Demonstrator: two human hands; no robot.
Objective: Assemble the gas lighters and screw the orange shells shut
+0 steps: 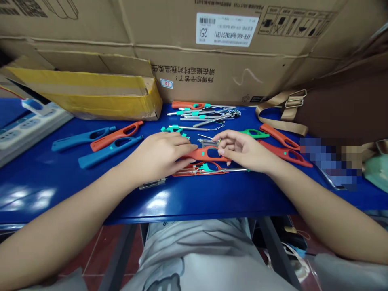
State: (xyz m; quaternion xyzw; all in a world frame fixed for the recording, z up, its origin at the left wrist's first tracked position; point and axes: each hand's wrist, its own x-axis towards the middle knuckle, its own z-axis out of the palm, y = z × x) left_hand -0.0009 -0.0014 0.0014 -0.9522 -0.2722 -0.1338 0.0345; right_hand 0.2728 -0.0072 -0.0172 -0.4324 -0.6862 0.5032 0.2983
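My left hand (160, 155) grips the handle end of an orange lighter casing half (200, 154), its fingers wrapped over it. The thumb and fingers of my right hand (242, 151) close on the other end, by the trigger loop. Just nearer to me lies a second orange casing half (181, 173), fitted with a teal trigger (207, 167), wires and a metal tube (241, 169). A clear fuel tank (153, 184) shows beside my left wrist. Beyond my right fingertips is another clear tank (209, 142). Small teal triggers (174, 129) are heaped past my left hand.
Blue casings (104, 152) and an orange one (115, 136) lie left. Metal tubes with wires (201, 117) are piled behind. Red casings (287, 155) and a green one (254, 132) lie right. A yellow-taped box (106, 97), power strip (30, 127) and strap (285, 117) border the blue table (194, 202).
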